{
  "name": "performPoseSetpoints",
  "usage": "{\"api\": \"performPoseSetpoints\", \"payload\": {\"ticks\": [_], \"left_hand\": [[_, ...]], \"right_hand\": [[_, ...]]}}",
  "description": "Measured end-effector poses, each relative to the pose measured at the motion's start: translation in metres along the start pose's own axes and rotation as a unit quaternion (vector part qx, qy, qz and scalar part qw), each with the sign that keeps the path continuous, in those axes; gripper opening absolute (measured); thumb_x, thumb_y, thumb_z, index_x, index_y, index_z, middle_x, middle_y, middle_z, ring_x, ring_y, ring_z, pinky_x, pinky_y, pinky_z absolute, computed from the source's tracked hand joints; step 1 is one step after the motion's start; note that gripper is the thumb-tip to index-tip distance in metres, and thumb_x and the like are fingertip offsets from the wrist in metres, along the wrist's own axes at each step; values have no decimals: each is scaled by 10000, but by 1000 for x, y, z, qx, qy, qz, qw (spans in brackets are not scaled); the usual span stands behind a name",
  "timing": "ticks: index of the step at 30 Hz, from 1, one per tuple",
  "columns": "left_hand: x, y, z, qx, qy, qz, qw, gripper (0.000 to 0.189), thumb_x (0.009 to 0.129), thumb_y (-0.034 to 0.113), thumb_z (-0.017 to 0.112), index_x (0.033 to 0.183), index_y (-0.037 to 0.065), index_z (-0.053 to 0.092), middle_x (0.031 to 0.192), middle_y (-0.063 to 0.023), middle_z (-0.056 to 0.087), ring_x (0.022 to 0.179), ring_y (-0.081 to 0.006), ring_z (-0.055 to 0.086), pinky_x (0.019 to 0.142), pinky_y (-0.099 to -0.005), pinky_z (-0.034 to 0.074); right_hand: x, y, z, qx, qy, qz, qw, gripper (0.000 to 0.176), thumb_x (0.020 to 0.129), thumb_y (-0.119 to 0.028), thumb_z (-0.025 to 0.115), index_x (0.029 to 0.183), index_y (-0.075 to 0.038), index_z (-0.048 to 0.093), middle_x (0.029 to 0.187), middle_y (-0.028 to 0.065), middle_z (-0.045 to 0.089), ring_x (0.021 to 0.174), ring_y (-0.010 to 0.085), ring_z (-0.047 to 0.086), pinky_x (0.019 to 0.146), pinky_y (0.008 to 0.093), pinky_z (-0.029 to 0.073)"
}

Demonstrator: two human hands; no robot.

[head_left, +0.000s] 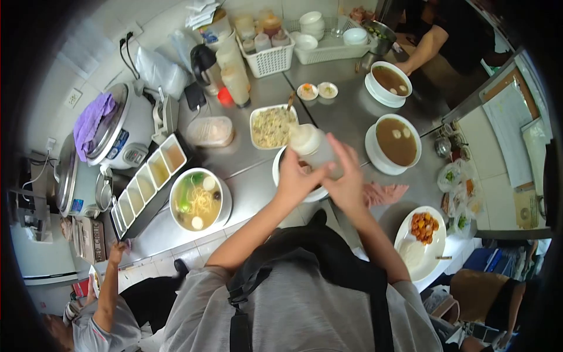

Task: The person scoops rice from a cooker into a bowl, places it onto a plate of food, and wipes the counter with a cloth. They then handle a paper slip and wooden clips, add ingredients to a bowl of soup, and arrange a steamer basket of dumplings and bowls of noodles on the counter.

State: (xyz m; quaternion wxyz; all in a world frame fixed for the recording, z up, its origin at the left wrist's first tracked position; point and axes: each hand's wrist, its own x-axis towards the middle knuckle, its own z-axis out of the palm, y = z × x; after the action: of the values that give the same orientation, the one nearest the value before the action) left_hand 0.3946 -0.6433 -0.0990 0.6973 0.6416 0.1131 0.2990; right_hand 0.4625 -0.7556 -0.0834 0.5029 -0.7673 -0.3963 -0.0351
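Both hands are on a translucent squeeze bottle (317, 151) with a whitish cap, tilted above a white bowl (277, 167). My left hand (298, 180) grips its near side, and my right hand (347, 179) wraps the other side. The hands and bottle hide most of what is in the bowl. Behind the bottle stands a square tub of chopped pale food (270, 129) with a handle sticking out. To the left is a noodle soup bowl (198, 199) with greens and pale balls. On the right, a bowl of brown broth (399, 142) holds pale balls.
A co-worker's hand (404, 67) is beside another broth bowl (388, 82) at the back right. A condiment rack (146, 183) and rice cookers (120, 138) line the left. An oval plate (419, 252) and pink cloth (384, 193) lie right. Another person's hand (117, 252) is lower left.
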Motion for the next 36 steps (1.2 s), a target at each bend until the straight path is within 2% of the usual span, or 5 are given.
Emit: {"api": "performPoseSetpoints", "payload": {"ticks": [6, 13, 22, 28, 36], "left_hand": [[110, 1, -34, 189, 143, 159, 959, 576, 628, 115, 806, 1085, -31, 487, 955, -125, 637, 854, -181, 634, 750, -300, 518], [232, -71, -105, 476, 206, 135, 844, 734, 590, 241, 822, 1161, -5, 430, 999, -189, 617, 904, -318, 615, 778, -377, 479], [226, -22, -33, 614, 313, 187, 700, 941, 606, 245, 812, 1354, 18, 288, 1200, -266, 444, 1006, -416, 503, 871, -451, 402], [325, -105, 120, 352, -32, 131, 926, 185, 802, 164, 618, 962, 74, 632, 909, -150, 638, 857, -266, 616, 782, -360, 467], [465, -304, 193, 594, -60, 78, 798, 305, 797, 282, 607, 1009, 63, 619, 920, -187, 640, 905, -322, 616, 789, -455, 470]], "right_hand": [[23, 11, -70, 4, 52, -53, 997, 638, 686, -195, 744, 1256, -54, 495, 1188, 149, 528, 1074, 322, 496, 936, 394, 384], [-75, 205, -151, 200, 313, 292, 881, 358, 916, -132, 461, 1267, -66, 436, 1011, 86, 566, 906, 142, 562, 787, 272, 462], [-87, 265, -138, 304, 109, 519, 791, 602, 911, -70, 405, 1415, -148, 84, 874, 205, 620, 666, 277, 659, 560, 356, 564], [-65, 249, -118, 360, 173, 508, 764, 474, 923, -100, 401, 1345, -109, 185, 957, 222, 592, 711, 304, 663, 575, 363, 581], [-83, 268, -108, 261, 205, 490, 806, 495, 912, -38, 448, 1358, -77, 237, 886, 158, 624, 720, 232, 658, 577, 353, 579]]}}
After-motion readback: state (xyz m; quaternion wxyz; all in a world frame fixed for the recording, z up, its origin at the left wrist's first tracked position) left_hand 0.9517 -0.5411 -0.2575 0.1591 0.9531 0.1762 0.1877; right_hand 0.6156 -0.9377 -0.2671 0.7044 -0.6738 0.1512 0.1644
